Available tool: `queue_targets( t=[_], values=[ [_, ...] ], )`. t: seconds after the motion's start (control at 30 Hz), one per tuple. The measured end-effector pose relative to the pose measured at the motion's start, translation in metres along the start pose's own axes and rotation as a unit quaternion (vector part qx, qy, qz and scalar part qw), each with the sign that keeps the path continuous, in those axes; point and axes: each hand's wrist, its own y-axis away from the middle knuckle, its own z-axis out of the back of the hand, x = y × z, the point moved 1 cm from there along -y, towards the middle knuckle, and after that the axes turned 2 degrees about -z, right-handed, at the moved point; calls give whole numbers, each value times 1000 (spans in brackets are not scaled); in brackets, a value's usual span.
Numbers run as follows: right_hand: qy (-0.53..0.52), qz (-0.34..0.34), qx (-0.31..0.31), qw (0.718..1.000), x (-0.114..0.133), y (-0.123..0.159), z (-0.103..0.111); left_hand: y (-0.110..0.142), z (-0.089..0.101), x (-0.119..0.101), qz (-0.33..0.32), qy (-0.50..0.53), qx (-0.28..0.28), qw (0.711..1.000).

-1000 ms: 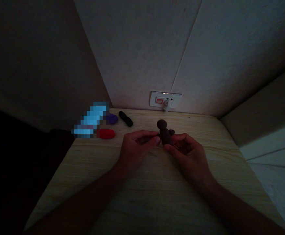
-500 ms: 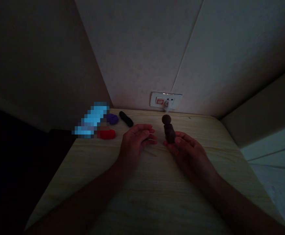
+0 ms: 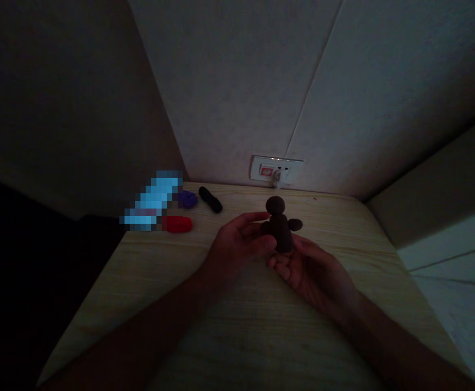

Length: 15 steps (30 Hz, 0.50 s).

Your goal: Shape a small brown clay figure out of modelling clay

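Observation:
A dark brown clay figure [image 3: 280,232] stands upright between my hands, with a round head, a thick body and a small rounded arm on each side. My right hand [image 3: 313,266] grips its lower end from below and the right, fingers curled beneath the body. My left hand [image 3: 241,241] closes on the figure's left side, thumb against the body and fingers behind the left arm. Parts of that arm and the base are hidden by my fingers.
On the wooden tabletop [image 3: 180,326], a red clay piece [image 3: 179,224], a purple lump [image 3: 188,199] and a black roll [image 3: 210,200] lie at the left. A blurred-out bright blue rectangle [image 3: 156,195] is beside them. A wall socket [image 3: 276,169] with a plug is behind.
My left hand has moved right and taken hold of the figure. The figure has turned, so both side arms now show, and has come slightly nearer in my right hand.

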Motion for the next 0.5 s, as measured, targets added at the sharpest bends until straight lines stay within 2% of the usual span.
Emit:
queue_targets(
  t=[0.13,0.23,0.37,0.5],
  values=[
    [56,1,-36,998,-6,-2,5,1,0,-3,5,-14,-17,1000],
    [140,76,-85,984,-5,-3,15,0,3,-3,-7,-29,-31,999],
    [277,221,-130,926,3,0,23,-3,6,-1,-28,-53,-46,997],
    [380,262,-165,871,8,3,19,-3,6,0,-27,-80,-43,996]
  ],
)
